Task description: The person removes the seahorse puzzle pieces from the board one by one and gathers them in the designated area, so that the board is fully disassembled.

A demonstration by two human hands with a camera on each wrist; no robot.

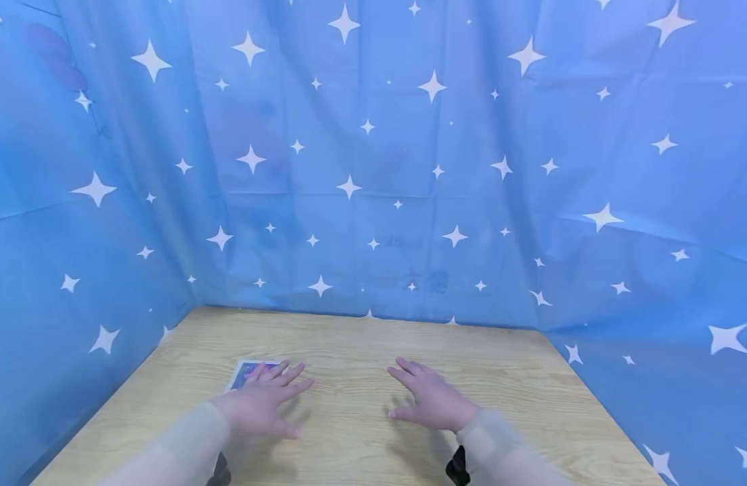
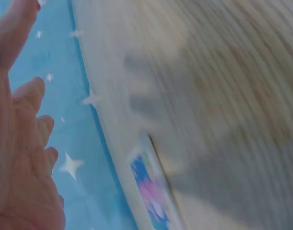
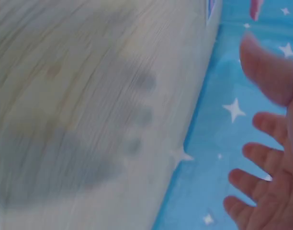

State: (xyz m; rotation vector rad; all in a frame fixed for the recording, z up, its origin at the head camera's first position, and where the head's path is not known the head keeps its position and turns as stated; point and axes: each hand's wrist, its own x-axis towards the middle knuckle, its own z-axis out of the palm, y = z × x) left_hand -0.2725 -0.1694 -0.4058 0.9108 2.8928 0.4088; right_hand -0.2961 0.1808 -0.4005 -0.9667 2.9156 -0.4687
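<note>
My left hand (image 1: 261, 401) hovers over the left part of the wooden table with its fingers spread and holds nothing. Partly behind its fingers in the head view lies a flat rectangular piece with a white border and a blue and pink picture (image 1: 242, 371). The left wrist view shows that picture piece (image 2: 153, 196) on the wood beside the hand. Over the middle right of the table my right hand (image 1: 431, 398) is held with fingers apart and thumb out, also holding nothing. Shadows of both hands fall on the wood.
The light wooden table (image 1: 349, 351) reaches back to a blue curtain (image 1: 373, 155) with white stars, which also hangs along the left and right sides. A dark wrist device (image 1: 457, 467) sits under the right sleeve.
</note>
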